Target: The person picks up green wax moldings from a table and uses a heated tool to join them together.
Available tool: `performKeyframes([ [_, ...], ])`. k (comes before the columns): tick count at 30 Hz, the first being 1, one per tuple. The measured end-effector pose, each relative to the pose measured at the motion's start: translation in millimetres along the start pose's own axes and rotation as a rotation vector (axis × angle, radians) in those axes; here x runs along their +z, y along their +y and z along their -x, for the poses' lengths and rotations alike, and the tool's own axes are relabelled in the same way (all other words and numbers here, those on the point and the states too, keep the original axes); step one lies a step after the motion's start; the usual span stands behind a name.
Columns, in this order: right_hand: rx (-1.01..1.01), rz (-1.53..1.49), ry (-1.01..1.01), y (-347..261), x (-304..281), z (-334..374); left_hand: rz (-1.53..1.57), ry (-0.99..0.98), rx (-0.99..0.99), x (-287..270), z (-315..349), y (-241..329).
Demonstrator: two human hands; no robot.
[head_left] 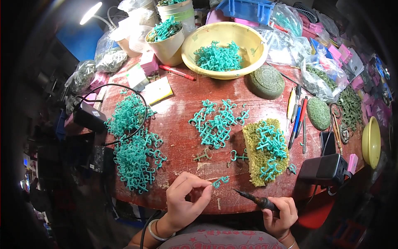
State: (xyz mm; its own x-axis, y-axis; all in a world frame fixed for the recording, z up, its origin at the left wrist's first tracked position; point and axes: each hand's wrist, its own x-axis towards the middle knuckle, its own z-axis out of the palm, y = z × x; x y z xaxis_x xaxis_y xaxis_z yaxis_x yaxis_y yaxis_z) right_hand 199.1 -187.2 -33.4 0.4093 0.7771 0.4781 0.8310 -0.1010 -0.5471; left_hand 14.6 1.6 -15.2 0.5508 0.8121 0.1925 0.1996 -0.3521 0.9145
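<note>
My left hand (187,198) pinches a small teal hooked piece (221,181) between thumb and fingertips, above the near edge of the red table. My right hand (281,215) is wrapped round the dark handle of a soldering iron (263,202). Its thin tip points up and left toward the teal piece, apart from it. Just beyond my hands, a yellow-green sponge block (257,169) carries several similar teal pieces (271,143). Another teal piece (238,156) lies against the sponge's left side, and a dull olive piece (202,155) rests farther left.
Loose teal pieces form a middle pile (217,126) and a left heap (134,162). A yellow basin (195,31) stands at the back. Green stones (266,81), pens (295,120) and a black box (323,170) occupy the right. A black cable (145,101) loops over the left heap.
</note>
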Motion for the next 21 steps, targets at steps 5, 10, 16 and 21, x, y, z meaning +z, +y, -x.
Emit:
performKeyframes([
  [5,-0.005,-0.025,0.015,0.8,2.4,1.9,0.045,-0.006,-0.029,0.4,2.4,-2.1],
  [10,-0.008,-0.032,0.017,1.5,3.5,2.3,0.123,-0.093,-0.098,-3.3,6.0,-2.2],
  [16,-0.019,-0.029,0.019,2.9,3.3,2.5,0.178,-0.092,-0.147,-3.2,5.0,-0.6],
  [21,-0.016,-0.041,0.022,3.1,3.2,2.9,0.171,-0.076,-0.132,-2.7,6.3,-3.2],
])
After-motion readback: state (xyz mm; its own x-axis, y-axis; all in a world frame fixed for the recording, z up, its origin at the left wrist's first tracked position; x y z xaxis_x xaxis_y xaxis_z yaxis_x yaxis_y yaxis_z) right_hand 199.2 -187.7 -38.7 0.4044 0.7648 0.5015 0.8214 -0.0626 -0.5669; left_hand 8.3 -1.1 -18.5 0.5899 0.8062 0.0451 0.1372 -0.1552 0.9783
